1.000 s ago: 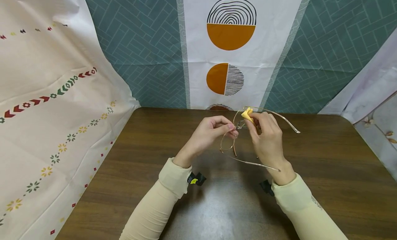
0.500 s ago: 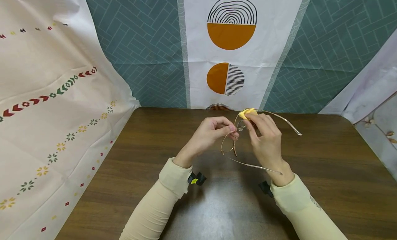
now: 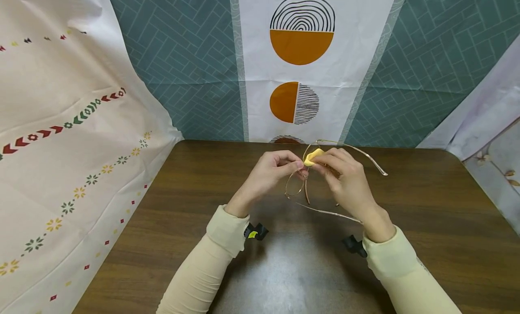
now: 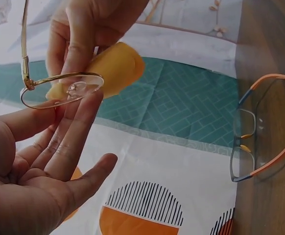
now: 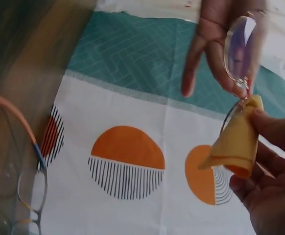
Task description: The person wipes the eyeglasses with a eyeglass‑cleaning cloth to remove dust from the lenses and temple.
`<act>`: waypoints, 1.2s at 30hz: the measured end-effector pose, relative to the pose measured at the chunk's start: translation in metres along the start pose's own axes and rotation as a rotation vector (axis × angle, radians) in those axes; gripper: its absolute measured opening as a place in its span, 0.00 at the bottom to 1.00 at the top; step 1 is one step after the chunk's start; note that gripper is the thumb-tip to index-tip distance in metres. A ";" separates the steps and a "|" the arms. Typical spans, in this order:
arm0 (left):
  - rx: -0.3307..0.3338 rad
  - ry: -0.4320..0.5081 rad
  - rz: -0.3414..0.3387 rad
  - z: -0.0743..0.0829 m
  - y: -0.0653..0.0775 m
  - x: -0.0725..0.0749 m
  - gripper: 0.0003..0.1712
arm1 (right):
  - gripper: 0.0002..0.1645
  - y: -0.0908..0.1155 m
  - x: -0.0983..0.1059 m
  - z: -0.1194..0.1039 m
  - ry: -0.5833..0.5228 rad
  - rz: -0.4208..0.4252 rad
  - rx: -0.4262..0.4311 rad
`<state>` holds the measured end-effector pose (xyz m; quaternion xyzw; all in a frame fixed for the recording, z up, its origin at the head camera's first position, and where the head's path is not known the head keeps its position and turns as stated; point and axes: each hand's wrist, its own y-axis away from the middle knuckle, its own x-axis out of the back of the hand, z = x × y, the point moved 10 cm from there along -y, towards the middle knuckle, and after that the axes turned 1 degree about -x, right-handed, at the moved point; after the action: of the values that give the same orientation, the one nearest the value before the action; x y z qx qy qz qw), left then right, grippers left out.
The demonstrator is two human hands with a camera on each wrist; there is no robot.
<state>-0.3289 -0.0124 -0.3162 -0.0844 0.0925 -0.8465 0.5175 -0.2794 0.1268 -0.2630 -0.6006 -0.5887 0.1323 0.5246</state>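
My left hand (image 3: 266, 176) pinches a pair of thin gold-rimmed eyeglasses (image 4: 64, 76) near the bridge, holding them above the table with both temples unfolded. One temple stretches to the right beyond my right hand (image 3: 349, 181). Between the thumb and fingers of that hand is a folded yellow cloth (image 3: 313, 157), wrapped over the far lens, close to the left fingertips. In the right wrist view the cloth (image 5: 235, 139) covers most of that lens, while the other lens (image 5: 239, 51) is bare.
A second pair of eyeglasses (image 4: 274, 161) with orange temples stands on the wooden table (image 3: 195, 183), mostly hidden behind my hands in the head view. A patterned cloth backdrop (image 3: 195, 79) rises at the table's far edge, and a white cloth (image 3: 81, 169) hangs at left.
My right hand has moved left and slightly down with the yellow cloth, over the far lens and up to the left fingertips. The left hand and glasses have shifted only a little.
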 end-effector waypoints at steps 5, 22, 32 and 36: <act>-0.003 0.010 0.029 0.000 0.000 0.005 0.08 | 0.04 0.000 0.023 0.022 -0.033 0.134 -0.237; 0.001 0.099 -0.008 0.002 0.002 -0.005 0.08 | 0.05 0.009 0.030 0.002 0.243 0.383 -0.023; 0.006 0.069 -0.032 0.003 0.002 -0.010 0.07 | 0.09 0.008 0.016 0.002 0.129 0.305 -0.021; 0.006 0.042 -0.019 0.003 0.001 -0.008 0.07 | 0.10 0.006 0.016 0.005 0.089 0.286 -0.060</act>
<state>-0.3236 -0.0064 -0.3137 -0.0659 0.1001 -0.8532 0.5077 -0.2753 0.1436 -0.2626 -0.6990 -0.4769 0.1613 0.5079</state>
